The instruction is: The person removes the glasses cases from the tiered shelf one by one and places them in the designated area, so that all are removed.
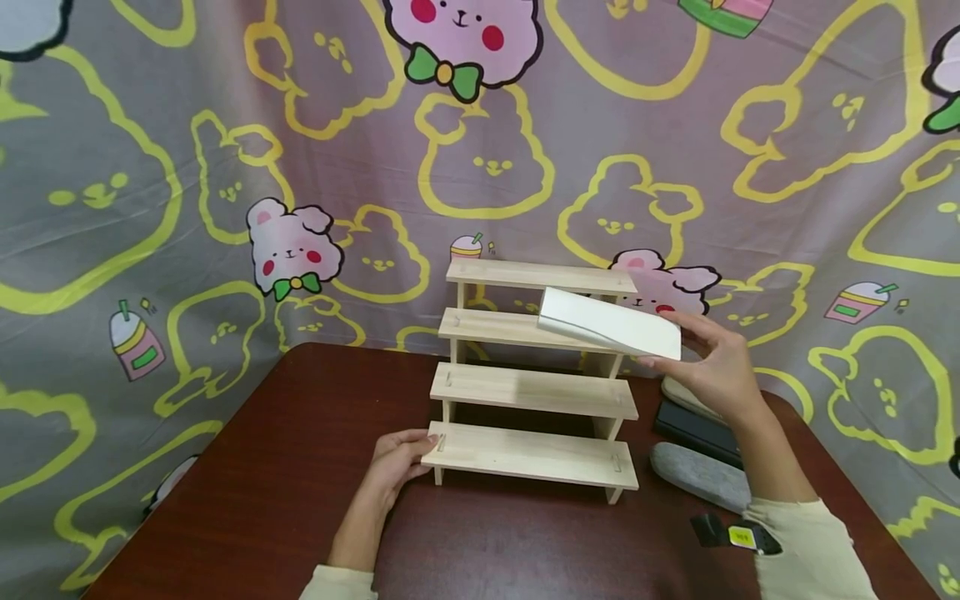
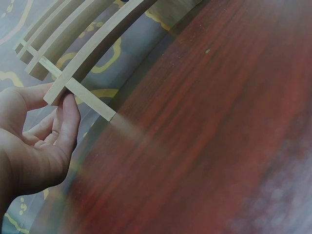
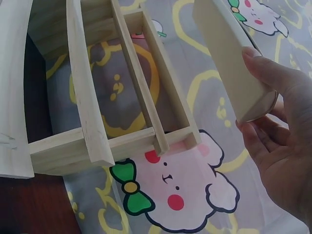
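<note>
A pale wooden stepped rack (image 1: 525, 392) with several tiers stands on the dark red table (image 1: 285, 500). My left hand (image 1: 401, 462) grips the left end of its lowest tier (image 2: 61, 92), thumb above and fingers (image 2: 68, 122) below. My right hand (image 1: 712, 367) holds a flat white box (image 1: 611, 325) by its right end, tilted, its left end over the second tier from the top. In the right wrist view the white box (image 3: 229, 58) is pinched between my fingertips (image 3: 273, 73), to the right of the rack (image 3: 92, 97).
To the right of the rack lie a grey pouch (image 1: 701, 477), a black case (image 1: 697, 429) and a pale case (image 1: 686, 392) behind it. A cartoon-printed cloth (image 1: 225, 167) hangs behind the table. A small black and yellow device (image 1: 738, 535) sits at my right wrist.
</note>
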Motion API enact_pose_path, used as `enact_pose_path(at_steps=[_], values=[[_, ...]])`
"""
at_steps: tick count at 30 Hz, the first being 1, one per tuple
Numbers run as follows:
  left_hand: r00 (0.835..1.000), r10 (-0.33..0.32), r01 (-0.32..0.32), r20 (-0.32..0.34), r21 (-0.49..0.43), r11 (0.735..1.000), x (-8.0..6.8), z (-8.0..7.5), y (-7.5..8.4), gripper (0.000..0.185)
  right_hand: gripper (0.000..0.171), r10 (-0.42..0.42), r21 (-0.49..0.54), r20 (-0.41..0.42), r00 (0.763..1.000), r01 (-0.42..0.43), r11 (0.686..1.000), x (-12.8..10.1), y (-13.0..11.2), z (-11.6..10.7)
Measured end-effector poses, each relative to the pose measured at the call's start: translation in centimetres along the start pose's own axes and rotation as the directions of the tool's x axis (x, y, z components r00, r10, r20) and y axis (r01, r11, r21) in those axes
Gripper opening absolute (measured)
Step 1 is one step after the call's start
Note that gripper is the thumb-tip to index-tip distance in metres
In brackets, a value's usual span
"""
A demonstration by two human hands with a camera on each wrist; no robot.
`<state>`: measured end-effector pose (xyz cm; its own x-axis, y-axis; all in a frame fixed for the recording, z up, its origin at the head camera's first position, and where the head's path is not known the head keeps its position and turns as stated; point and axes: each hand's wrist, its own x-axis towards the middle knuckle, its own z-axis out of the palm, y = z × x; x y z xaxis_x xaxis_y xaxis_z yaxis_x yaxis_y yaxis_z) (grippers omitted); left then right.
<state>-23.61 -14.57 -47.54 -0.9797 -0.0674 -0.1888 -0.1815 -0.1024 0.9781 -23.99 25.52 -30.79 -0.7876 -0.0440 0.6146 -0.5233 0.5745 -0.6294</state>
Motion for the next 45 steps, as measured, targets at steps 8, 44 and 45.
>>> enact_pose_path(at_steps=[8,44,45], values=[[1.000,-0.001,0.001,-0.003,0.011,1.000,0.0,-0.1,-0.1,0.043,0.063,-0.028,-0.003,-0.001,1.000,0.028,1.000,-0.7,0.0,-0.4],[1.000,-0.012,0.011,0.012,0.022,1.000,0.3,-0.1,0.0,0.046,0.065,0.014,-0.082,-0.103,0.995,-0.023,0.996,-5.6,2.4,-3.4],[1.000,-0.013,0.012,0.013,0.022,1.000,0.3,-0.1,0.0,0.046,0.066,0.007,-0.078,-0.107,0.994,-0.016,0.997,-5.7,2.5,-3.5]])
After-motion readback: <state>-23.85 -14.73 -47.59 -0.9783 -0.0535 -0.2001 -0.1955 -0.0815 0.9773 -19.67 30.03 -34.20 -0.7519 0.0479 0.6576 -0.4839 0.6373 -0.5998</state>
